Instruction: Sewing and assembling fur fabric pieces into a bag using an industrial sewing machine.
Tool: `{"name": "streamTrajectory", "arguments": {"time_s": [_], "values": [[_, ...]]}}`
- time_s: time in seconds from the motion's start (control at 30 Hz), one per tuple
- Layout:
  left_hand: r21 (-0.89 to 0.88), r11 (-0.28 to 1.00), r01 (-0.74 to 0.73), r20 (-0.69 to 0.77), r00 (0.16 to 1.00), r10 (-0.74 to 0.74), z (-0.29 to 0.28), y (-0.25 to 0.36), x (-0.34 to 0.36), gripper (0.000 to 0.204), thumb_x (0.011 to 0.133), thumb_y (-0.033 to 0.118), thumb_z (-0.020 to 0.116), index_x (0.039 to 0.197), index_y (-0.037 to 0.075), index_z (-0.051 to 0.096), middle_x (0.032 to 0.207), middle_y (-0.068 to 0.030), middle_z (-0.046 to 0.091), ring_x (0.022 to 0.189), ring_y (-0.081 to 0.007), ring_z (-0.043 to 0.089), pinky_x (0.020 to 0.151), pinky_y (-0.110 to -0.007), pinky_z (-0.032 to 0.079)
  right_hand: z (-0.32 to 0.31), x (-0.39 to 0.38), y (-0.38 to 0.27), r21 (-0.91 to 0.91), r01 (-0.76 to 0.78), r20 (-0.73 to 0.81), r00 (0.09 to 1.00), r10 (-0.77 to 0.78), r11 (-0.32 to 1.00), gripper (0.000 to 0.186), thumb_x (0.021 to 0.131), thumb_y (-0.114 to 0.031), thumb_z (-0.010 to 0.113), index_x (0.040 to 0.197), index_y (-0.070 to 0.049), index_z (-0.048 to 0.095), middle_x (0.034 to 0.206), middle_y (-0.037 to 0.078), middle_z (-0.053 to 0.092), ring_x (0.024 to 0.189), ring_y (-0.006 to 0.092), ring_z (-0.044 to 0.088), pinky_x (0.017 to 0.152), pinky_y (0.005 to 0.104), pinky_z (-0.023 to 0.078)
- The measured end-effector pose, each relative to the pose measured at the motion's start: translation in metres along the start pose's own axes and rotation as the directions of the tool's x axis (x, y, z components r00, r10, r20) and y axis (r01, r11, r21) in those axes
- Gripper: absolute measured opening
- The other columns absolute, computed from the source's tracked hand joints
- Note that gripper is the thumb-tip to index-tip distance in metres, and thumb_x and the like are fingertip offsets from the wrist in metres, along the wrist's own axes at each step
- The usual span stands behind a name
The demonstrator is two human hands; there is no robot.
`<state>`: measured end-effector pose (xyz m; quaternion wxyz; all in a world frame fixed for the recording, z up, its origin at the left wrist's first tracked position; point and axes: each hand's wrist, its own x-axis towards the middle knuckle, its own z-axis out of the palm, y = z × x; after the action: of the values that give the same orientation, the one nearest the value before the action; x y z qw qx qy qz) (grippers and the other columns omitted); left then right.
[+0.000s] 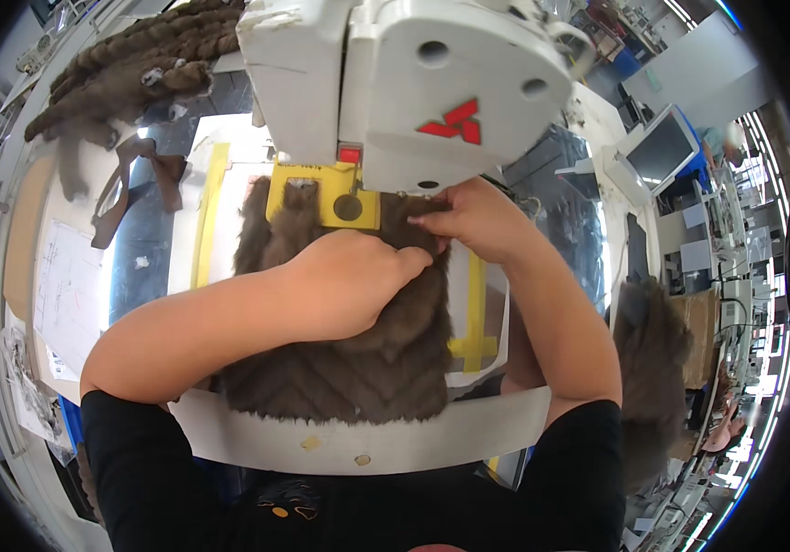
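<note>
The brown fur panel lies on the table under the sewing machine head. The left hand presses flat on it, fingers curled; the right hand pinches fur beside the yellow clamp frame. Stitching seems barely begun; more fur pieces wait.

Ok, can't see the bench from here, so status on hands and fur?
Left hand pressed flat on brown fur panel. Right hand pinching fur under white sewing machine head. Yellow clamp plate over fur's far edge.

Black short sleeves end above the elbows; forearms bare; both hands ungloved, ringless.
</note>
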<state>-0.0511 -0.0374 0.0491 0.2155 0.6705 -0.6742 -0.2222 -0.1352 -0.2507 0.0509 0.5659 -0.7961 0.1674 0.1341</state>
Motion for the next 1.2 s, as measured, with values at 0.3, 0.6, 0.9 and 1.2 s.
{"name": "streamTrajectory", "arguments": {"time_s": [0.3,0.6,0.9,1.2], "values": [[0.512,0.859,0.003,-0.329,0.924,0.193,0.027,-0.022,-0.006,0.046,0.077,0.017,0.063,0.118,0.000,0.072,0.099,-0.0047,0.061,0.077,-0.0176,0.057,0.067,-0.031,0.044,0.020,0.011,0.010,-0.437,0.169,-0.262,0.916,-0.305,0.883,0.031,0.083,-0.016,0.082,0.111,-0.006,0.074,0.107,0.011,0.076,0.100,0.0298,0.071,0.087,0.0396,0.054],[0.529,0.848,-0.045,-0.243,0.949,0.202,0.020,-0.028,-0.004,0.049,0.077,0.018,0.063,0.120,-0.003,0.072,0.109,-0.0090,0.067,0.081,-0.0187,0.059,0.074,-0.033,0.044,0.013,0.019,0.025,-0.449,0.242,-0.260,0.885,-0.385,0.860,0.036,0.084,-0.024,0.088,0.112,-0.005,0.076,0.107,0.009,0.077,0.096,0.0221,0.071,0.085,0.0370,0.056],[0.616,0.787,-0.031,-0.271,0.930,0.248,0.023,-0.030,0.005,0.038,0.078,0.017,0.062,0.110,-0.001,0.072,0.113,-0.0146,0.071,0.082,-0.0208,0.063,0.073,-0.034,0.046,0.006,0.023,0.025,-0.575,0.309,-0.225,0.831,-0.509,0.758,0.030,0.086,-0.020,0.080,0.112,-0.007,0.074,0.106,0.009,0.076,0.098,0.0259,0.071,0.085,0.0397,0.055],[0.678,0.735,0.031,-0.291,0.929,0.228,0.024,-0.029,0.010,0.041,0.081,0.014,0.060,0.118,-0.002,0.068,0.118,-0.0155,0.071,0.080,-0.0198,0.063,0.073,-0.034,0.046,-0.002,0.021,0.024,-0.241,0.243,-0.308,0.899,-0.312,0.940,0.035,0.080,-0.013,0.082,0.111,0.001,0.072,0.098,0.009,0.076,0.088,0.0181,0.069,0.079,0.0345,0.055]]}}
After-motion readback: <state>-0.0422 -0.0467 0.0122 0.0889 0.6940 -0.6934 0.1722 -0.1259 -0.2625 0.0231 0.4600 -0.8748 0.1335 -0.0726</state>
